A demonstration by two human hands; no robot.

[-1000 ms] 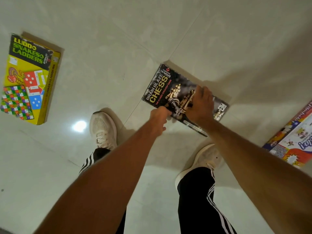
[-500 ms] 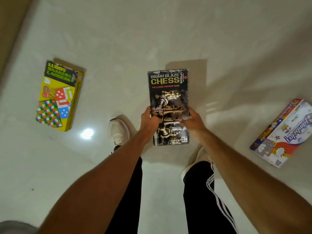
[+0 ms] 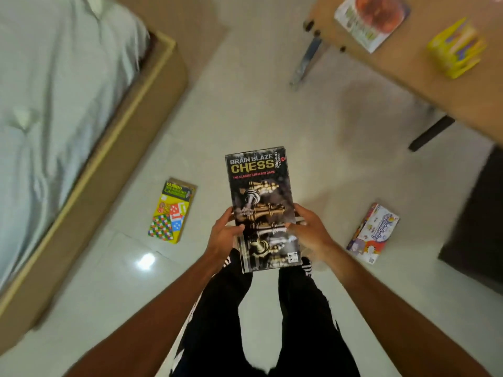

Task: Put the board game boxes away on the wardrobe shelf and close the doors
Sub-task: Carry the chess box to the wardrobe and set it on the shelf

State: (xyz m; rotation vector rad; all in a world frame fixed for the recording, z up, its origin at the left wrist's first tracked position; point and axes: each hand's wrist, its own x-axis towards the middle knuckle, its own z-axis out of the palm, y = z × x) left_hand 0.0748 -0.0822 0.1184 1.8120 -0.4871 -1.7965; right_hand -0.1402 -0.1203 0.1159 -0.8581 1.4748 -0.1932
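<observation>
Between the two hands, above the person's legs (image 3: 299, 322), the black chess box (image 3: 261, 186) is held off the floor (image 3: 245, 104), its cover facing up and its title end pointing away from the person. The left hand (image 3: 221, 235) grips the left long edge, with the thumb laid on the cover and the other fingers going under the box, where I cannot see them. The right hand (image 3: 310, 232) grips the opposite long edge, thumb on the cover, fingers curled around the side. To the left of the left-hand fingers, well apart, the yellow Ludo box (image 3: 171, 210) lies flat on the floor, near the bed (image 3: 54, 104). To the right of the right-hand fingers another game box (image 3: 373, 232), white and purple, lies on the floor; its title is too blurred to read surely. Farther ahead of both hands, a wooden table (image 3: 408, 72) carries a flat packet (image 3: 370, 17) and a yellow object (image 3: 454, 47).
</observation>
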